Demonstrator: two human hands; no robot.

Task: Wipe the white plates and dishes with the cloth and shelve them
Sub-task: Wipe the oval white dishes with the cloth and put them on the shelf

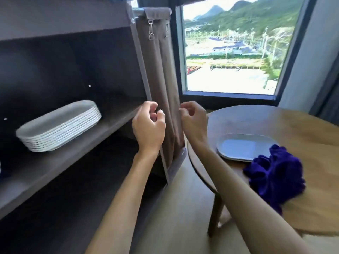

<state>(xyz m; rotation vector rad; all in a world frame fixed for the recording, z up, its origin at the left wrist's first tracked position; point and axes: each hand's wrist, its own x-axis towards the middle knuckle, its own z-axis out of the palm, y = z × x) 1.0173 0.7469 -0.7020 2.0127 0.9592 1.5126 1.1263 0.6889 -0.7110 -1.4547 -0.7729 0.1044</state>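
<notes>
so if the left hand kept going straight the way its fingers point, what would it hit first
Most likely the brown fabric panel hanging at the shelf unit's end; the left hand has its curled fingers right at it. Depth is unclear, so contact may already exist.

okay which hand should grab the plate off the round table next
Probably the right hand: it is on the same side as the plate and purple cloth. The left hand is nearer the shelf.

Left hand [148, 125] and right hand [192, 119] raised side by side, fingers curled
</notes>
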